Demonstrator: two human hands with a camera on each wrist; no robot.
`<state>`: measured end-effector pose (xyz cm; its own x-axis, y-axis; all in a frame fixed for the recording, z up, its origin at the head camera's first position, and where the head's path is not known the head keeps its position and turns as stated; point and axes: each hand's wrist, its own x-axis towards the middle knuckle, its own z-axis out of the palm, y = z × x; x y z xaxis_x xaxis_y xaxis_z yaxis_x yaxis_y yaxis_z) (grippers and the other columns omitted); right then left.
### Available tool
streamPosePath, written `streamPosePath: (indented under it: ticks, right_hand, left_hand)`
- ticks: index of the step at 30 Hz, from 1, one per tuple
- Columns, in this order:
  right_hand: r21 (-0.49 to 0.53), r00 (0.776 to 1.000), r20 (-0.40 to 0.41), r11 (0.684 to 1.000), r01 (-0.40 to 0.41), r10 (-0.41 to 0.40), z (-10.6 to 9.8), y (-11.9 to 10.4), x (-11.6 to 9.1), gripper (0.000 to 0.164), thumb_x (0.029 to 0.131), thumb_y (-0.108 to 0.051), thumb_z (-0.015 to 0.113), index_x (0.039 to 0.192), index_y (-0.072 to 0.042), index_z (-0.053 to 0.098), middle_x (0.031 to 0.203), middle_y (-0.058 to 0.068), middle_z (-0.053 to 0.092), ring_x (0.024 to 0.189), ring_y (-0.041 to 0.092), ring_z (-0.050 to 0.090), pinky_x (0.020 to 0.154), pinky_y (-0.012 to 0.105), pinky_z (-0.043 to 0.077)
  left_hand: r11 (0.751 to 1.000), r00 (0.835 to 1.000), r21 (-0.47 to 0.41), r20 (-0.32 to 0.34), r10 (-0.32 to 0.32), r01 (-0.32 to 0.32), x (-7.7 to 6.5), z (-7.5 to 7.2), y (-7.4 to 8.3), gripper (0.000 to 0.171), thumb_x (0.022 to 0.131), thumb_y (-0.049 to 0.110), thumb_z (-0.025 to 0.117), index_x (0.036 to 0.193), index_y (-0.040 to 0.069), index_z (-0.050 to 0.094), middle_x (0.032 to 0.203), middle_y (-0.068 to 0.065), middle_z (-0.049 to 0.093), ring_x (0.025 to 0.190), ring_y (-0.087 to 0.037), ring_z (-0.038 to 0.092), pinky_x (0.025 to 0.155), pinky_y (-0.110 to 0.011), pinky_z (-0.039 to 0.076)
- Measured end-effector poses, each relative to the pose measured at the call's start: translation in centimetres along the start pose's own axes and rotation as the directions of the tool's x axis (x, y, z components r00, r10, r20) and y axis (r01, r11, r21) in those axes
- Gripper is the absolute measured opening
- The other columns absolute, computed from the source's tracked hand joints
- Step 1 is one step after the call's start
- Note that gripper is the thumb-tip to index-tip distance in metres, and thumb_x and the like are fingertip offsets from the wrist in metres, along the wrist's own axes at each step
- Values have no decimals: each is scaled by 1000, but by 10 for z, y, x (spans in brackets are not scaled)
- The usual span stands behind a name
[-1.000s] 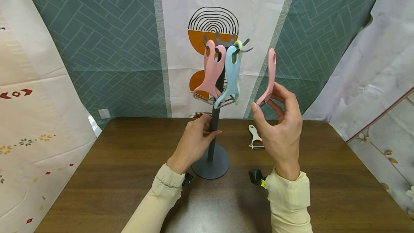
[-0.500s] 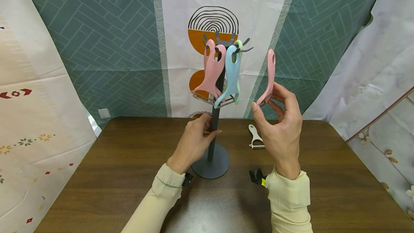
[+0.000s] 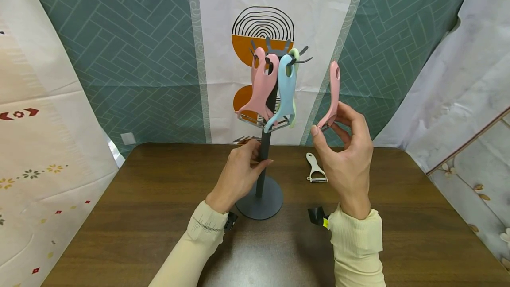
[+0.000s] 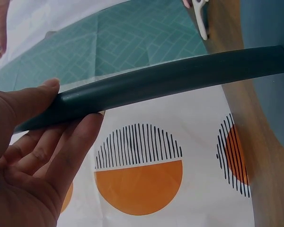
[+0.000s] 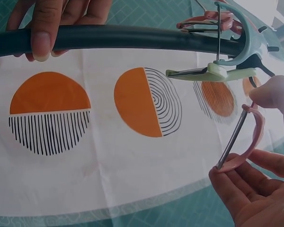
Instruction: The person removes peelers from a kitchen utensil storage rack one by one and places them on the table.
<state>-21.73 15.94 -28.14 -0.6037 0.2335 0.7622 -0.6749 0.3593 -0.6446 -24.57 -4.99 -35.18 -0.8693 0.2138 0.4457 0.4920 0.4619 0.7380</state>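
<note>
My left hand (image 3: 237, 170) grips the dark post (image 4: 146, 82) of an upright hook stand (image 3: 260, 207), thumb on one side and fingers on the other. A pink peeler (image 3: 334, 90) is pinched by its blade end in my right hand (image 3: 348, 158), handle pointing up, to the right of the stand's hooks. In the right wrist view thumb and fingers hold the two sides of that peeler's head. From the hooks hang a pink peeler (image 3: 264, 87) with another pink one partly behind it, a blue peeler (image 3: 285, 92), and a light green peeler (image 3: 295, 53) mostly hidden behind the blue.
On the brown table (image 3: 159, 198), behind my right wrist, lies a white peeler (image 3: 314, 167). Bare hooks (image 3: 304, 51) stick out at the stand's top right and back. A patterned cloth (image 3: 139, 56) hangs behind the table. Each wrist wears a small black device.
Very little differs. My right hand and the pink peeler have shifted very slightly, while my left hand stays on the post.
</note>
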Motion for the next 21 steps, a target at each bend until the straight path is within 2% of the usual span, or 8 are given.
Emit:
streamPosePath:
  ticks: [12, 21]
  right_hand:
    - [-15, 1000, -1, 1000, -24, 23, -4, 5, 1, 54, 84, -4, 79, 135, -9, 62, 120, -1, 62, 112, 17, 61, 103, 25, 54]
    - [-11, 999, -12, 999, -50, 49, -7, 7, 2, 54, 84, -3, 79, 135, -8, 62, 119, -4, 61, 112, 16, 60, 103, 25, 53]
  left_hand:
    - [1000, 1000, 9, 0, 1, -1, 0, -1, 1, 21, 91, 15, 78, 106, 8, 64, 91, -3, 73, 83, -12, 75, 79, -27, 62]
    - [1000, 1000, -3, -12, 3, -3, 0, 0, 0, 21, 90, 11, 79, 104, 8, 64, 89, -4, 72, 81, -13, 74, 78, -28, 62]
